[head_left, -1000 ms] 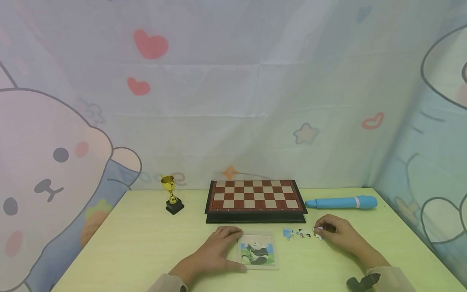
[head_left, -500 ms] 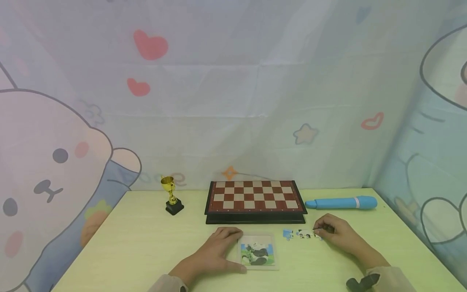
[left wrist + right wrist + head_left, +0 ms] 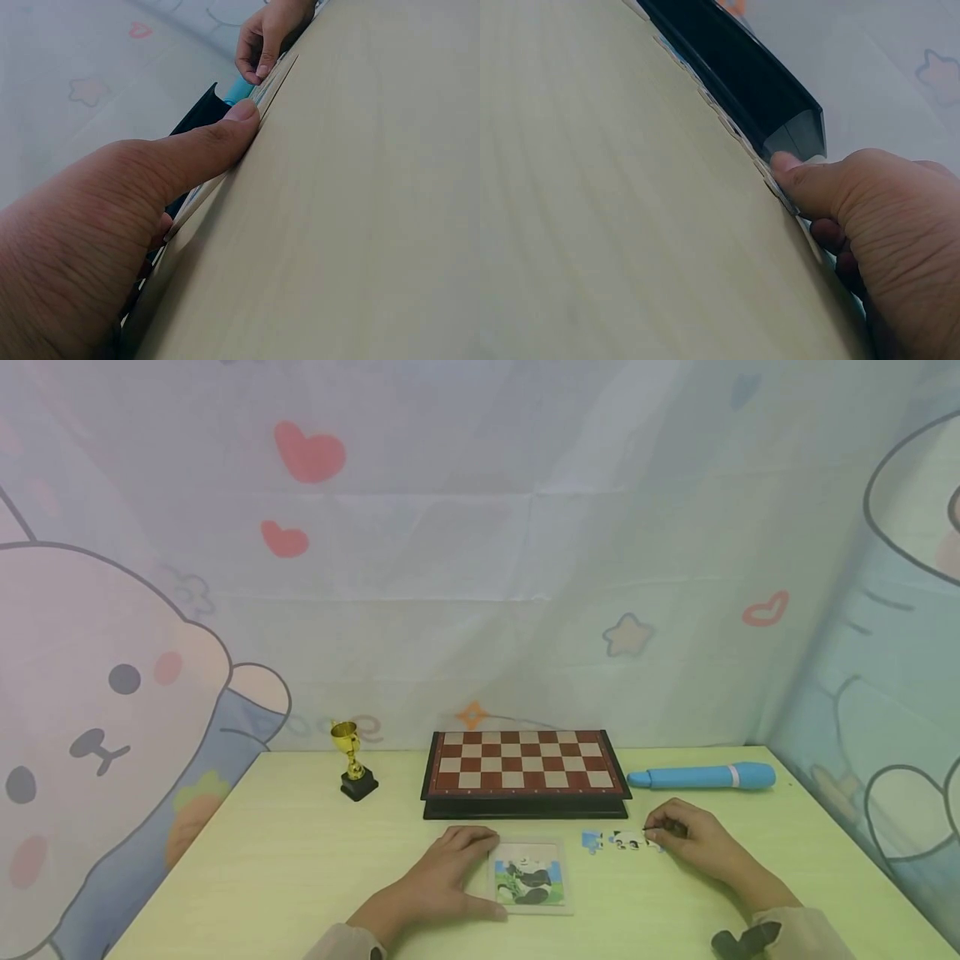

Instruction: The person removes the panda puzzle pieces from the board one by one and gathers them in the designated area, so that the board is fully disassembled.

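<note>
In the head view my left hand (image 3: 442, 881) holds the left side of a pale square puzzle tray (image 3: 567, 877), fingers at its far corner and thumb at its near corner. Inside the tray sits a panda picture (image 3: 528, 883), its upper part bare. Its thumb (image 3: 217, 142) lies along the tray's edge in the left wrist view. My right hand (image 3: 697, 839) pinches a small white-and-blue puzzle piece (image 3: 656, 845) low over the table, thumb and index finger together. Just left of it lie a panda-face piece (image 3: 625, 840) and a blue piece (image 3: 592, 841).
Behind the tray stands a folded chessboard case (image 3: 525, 806). A blue microphone-shaped stick (image 3: 697, 777) lies at the back right, a small gold trophy (image 3: 352, 760) at the back left. A printed cloth (image 3: 480, 568) hangs behind the table.
The piece in my right fingers has tipped slightly and sits a little lower. My left hand and the tray stay where they were.
</note>
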`<state>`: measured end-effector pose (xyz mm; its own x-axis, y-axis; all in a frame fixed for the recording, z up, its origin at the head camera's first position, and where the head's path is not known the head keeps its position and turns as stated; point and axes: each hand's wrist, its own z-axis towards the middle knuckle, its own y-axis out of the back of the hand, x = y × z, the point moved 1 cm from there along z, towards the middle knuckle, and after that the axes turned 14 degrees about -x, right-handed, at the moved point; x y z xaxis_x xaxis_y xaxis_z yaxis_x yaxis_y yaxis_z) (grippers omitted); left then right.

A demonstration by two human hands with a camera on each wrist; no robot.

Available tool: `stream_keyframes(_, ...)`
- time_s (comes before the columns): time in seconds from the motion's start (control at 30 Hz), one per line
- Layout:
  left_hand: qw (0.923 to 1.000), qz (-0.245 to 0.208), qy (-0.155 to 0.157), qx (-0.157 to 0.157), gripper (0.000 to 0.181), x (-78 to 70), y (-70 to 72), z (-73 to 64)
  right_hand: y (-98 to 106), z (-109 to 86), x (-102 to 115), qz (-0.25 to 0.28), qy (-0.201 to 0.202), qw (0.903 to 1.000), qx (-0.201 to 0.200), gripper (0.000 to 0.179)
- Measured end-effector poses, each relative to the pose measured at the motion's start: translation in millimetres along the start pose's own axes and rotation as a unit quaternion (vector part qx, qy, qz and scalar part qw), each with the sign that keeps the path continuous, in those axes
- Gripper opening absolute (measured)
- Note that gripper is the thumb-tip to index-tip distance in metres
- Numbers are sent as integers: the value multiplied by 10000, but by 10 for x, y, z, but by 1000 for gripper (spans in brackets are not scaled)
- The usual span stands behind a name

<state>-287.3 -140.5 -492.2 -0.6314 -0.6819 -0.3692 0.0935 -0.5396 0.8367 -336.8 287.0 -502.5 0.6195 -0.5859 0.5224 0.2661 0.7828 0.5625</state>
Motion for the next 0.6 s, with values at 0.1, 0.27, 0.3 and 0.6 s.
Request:
stream_keyframes(0.1,10000,-1,-16,2,102,-4,5,-1,-5,-1,-23,-109,58,9998,-160,9)
stream_keyframes(0.27,10000,-24,32,-22,102,4,2,-8,-14,37,58,-428,322,9942,-938,9)
stream_keyframes(0.3,10000,-26,51,-26,102,8,-3,-11,-35,50,108,-417,473,9917,-1120,10)
stream_keyframes(0.6,10000,-26,-31,-59,101,33,-27,-16,-783,117,910,824,2205,9700,-607,18)
